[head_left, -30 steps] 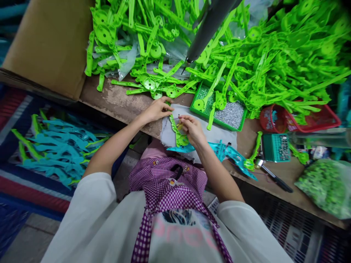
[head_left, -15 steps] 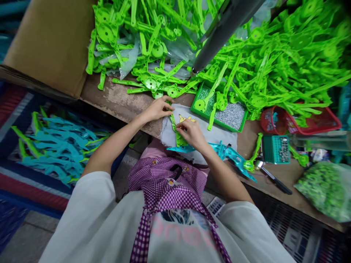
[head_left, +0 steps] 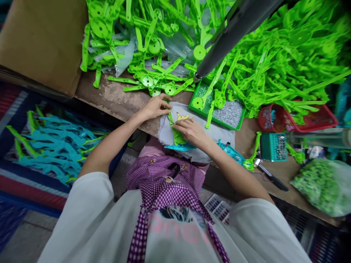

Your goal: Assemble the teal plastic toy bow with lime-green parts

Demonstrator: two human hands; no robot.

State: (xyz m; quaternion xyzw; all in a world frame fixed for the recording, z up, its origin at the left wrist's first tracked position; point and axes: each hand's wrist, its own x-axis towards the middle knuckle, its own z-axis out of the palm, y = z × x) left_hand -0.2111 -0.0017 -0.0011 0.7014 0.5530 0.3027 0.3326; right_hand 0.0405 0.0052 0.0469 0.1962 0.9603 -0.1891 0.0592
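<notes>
Green part (head_left: 175, 132) under both hands' fingers (head_left: 179, 125)

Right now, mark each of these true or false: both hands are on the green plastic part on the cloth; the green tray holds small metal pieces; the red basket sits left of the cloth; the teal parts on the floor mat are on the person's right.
1. Both hands, left hand and right hand, are on the green plastic part lying on the grey cloth. True.
2. The green tray holds small metal pieces. True.
3. The red basket sits left of the cloth. False: it stands to the right, past the tray.
4. The teal parts on the floor mat are on the person's right. False: they lie on the left.
</notes>
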